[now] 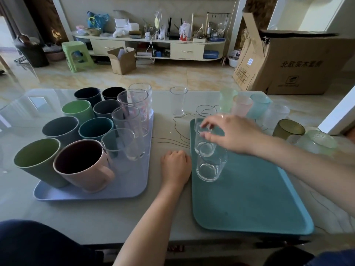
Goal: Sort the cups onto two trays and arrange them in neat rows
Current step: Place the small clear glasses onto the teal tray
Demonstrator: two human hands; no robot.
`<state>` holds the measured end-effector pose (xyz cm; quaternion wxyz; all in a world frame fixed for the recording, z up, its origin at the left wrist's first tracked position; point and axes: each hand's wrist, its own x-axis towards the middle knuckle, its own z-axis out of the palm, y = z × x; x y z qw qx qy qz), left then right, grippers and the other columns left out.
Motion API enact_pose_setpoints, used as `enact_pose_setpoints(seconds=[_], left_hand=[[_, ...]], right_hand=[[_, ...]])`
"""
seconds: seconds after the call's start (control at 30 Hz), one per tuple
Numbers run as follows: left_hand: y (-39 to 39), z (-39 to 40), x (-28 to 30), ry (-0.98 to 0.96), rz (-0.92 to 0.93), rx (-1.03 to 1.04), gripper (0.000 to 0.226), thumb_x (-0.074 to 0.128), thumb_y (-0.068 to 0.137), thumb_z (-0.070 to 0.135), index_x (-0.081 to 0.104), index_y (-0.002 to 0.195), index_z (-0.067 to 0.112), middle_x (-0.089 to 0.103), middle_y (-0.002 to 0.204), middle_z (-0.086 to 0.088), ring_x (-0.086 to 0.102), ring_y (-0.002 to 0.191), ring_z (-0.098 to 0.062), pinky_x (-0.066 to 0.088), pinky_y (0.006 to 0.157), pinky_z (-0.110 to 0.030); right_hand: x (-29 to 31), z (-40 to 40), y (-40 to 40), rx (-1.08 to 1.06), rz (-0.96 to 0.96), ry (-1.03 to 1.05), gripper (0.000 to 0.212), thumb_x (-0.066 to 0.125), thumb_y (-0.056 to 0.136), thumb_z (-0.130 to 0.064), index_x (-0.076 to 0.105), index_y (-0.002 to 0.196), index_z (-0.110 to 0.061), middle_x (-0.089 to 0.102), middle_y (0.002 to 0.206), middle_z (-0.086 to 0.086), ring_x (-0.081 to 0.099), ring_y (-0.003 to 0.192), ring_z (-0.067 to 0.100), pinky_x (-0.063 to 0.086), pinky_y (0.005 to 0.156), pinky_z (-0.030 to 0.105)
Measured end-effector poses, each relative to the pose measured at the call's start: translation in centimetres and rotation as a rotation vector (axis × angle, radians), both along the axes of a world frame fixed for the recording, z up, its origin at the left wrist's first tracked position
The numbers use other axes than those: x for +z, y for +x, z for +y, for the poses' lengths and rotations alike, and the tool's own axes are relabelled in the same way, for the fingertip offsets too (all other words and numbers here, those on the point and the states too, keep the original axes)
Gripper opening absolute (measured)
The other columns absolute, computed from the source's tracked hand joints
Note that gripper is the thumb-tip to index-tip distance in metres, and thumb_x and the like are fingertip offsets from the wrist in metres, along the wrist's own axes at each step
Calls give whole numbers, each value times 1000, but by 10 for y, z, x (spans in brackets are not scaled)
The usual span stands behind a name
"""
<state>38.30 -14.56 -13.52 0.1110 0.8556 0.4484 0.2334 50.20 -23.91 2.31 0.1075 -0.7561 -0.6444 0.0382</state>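
**Bare forearms, dark blue clothing at the frame's lower edge**

Two bare hands and forearms are seen, with no sleeves, gloves, watch or bracelets shown on them. The left hand (175,167) and the right hand (233,134) are uncovered to the point where each arm leaves the picture. Dark navy-blue fabric clothing (38,244) is seen at the lower left corner, and a smaller patch of the same dark blue cloth is seen at the lower right corner.
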Motion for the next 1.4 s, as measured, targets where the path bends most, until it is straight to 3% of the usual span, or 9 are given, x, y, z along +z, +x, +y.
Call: enact_pose_setpoints(seconds=[0.2, 0.43, 0.53, 0.6, 0.67, 0.77, 1.07, 1.23, 1.4], left_hand=[[3, 1, -2, -1, -36, 12, 29, 43, 87, 24, 61, 72, 8, 69, 78, -13, 58, 80, -34, 37, 72, -36], [5, 3, -4, 8, -68, 9, 31, 42, 83, 28, 62, 67, 11, 67, 67, -10, 55, 70, -31, 33, 66, -33], [6, 3, -3, 19, -58, 11, 33, 40, 81, 29, 62, 66, 11, 67, 65, -9, 55, 68, -29, 35, 64, -33], [7, 3, -3, 10, -47, 12, 34, 39, 81, 30, 63, 67, 10, 67, 65, -10, 55, 68, -29, 38, 65, -33], [6, 3, -4, 7, -39, 13, 33, 39, 79, 30, 63, 65, 10, 67, 64, -10, 55, 67, -29, 39, 65, -33], [7, 5, -4, -2, -56, 7, 33, 39, 78, 29, 61, 63, 10, 66, 63, -10, 55, 66, -29, 38, 65, -33], [3, 4, 1, -66, -31, -26, 27, 40, 85, 27, 54, 66, 13, 66, 74, -10, 55, 77, -29, 36, 72, -34], [-8, -6, 2, -70, -56, -93, 27, 44, 88, 29, 51, 67, 13, 65, 80, -12, 54, 82, -30, 35, 71, -35], [-21, -17, -2, -89, -79, -161, 31, 51, 87, 38, 40, 65, 18, 58, 75, -8, 50, 82, -28, 34, 70, -35]], right_hand=[[4, 131, 19, -91, -221, -1, 42, 50, 91, -43, 45, 129, -28, 52, 132, 3, 56, 110, 27, 38, 74, 31], [-24, 224, 31, -169, -295, -141, 38, 56, 91, -38, 49, 126, -25, 59, 123, 3, 56, 112, 26, 37, 73, 25], [-35, 238, 35, -190, -163, -103, 16, 52, 93, -17, 51, 99, -32, 61, 116, 4, 58, 98, 25, 33, 58, 20], [-40, 242, 39, -235, -79, -45, 24, 44, 92, -3, 52, 82, -24, 65, 101, 5, 55, 78, 21, 26, 49, 19], [-44, 242, 43, -279, 10, 26, 23, 44, 93, -6, 63, 83, -14, 61, 80, 1, 47, 60, 14, 24, 48, 21], [-35, 231, 50, -307, 16, 157, 21, 45, 93, -11, 66, 91, -7, 51, 71, 0, 48, 63, 18, 29, 54, 26], [38, 112, 84, -251, -211, 322, 12, 54, 92, -17, 63, 95, -10, 65, 95, 14, 58, 85, 32, 44, 67, 35], [56, 9, 75, -285, -170, 268, 8, 60, 88, -20, 67, 89, -16, 68, 91, 11, 60, 85, 31, 48, 67, 35], [20, -82, 50, -329, -73, 137, 6, 63, 84, -23, 67, 82, -27, 70, 81, -1, 61, 77, 24, 52, 68, 38]])
